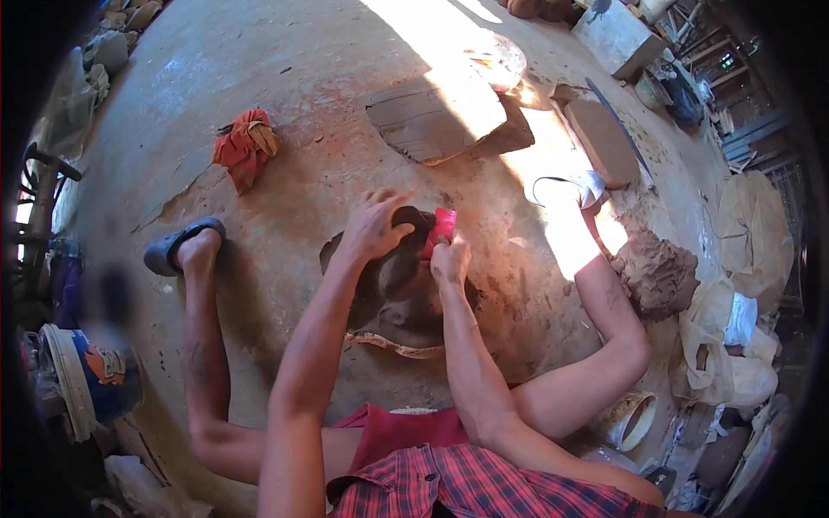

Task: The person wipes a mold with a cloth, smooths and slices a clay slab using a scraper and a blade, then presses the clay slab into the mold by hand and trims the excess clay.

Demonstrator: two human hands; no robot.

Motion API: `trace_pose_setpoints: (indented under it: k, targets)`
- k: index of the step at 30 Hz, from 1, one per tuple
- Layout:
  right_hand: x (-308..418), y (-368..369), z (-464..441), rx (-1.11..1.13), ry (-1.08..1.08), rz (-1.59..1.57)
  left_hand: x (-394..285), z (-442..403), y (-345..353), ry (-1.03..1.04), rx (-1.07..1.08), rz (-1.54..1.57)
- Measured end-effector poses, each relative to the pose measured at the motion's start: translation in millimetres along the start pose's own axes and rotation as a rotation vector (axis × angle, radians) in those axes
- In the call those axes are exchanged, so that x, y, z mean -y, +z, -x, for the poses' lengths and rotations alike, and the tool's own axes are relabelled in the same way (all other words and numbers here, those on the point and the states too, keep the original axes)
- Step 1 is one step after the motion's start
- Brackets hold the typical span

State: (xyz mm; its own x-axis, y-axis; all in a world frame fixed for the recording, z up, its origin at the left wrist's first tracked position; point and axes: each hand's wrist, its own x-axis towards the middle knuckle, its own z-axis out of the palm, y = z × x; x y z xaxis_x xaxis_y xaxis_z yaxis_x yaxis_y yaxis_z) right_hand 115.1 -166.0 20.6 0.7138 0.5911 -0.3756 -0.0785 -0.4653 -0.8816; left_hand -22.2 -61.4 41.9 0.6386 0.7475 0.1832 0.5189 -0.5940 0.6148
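Between my legs sits a dark brown clay form (399,274), rounded and wet-looking, on a board or slab with a ragged front edge. My left hand (377,226) rests at the far left side of the clay, its fingers spread and its thumb toward the middle. In my right hand (451,262) is a flat red scraper (445,223), pinched between thumb and fingers at the clay's far right edge. The scraper's lower end is partly hidden by my fingers, and whether it presses into the clay I cannot tell.
Ahead lie a flat clay-stained board (436,116) and a crumpled orange-red cloth (248,148). A brown block (600,142) and a heap of raw clay (654,274) are at the right, beside my leg. A blue-and-white bucket (91,380) stands at the left.
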Motion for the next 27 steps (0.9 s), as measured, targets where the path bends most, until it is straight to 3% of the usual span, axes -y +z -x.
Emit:
trace_pose_setpoints:
  k: [1,3,9,11,16,21,27]
  targets:
    - [2.4,1.7,3.0,0.002,-0.004,0.008,4.8,-14.4,7.4,-0.005,-0.006,0.006]
    - [3.4,5.5,3.9,-0.025,-0.02,0.083,9.4,-34.5,18.4,-0.047,0.371,0.005]
    - [-12.5,18.9,-4.3,0.116,-0.005,0.114,16.6,-35.3,24.1,-0.028,0.313,0.115]
    - [-27.9,25.0,-11.8,0.055,-0.201,0.28,22.2,-35.1,26.1,-0.035,0.299,0.143]
    - [0.8,14.0,-3.6,0.149,-0.217,0.43,31.6,-39.5,20.4,-0.112,0.343,0.262]
    - [1.4,18.9,-14.3,0.245,-0.193,0.645,40.7,-32.9,12.0,-0.068,0.312,0.639]
    - [-0.5,32.8,-24.0,0.398,-0.37,0.889,46.1,-25.0,6.4,-0.016,0.182,0.858]
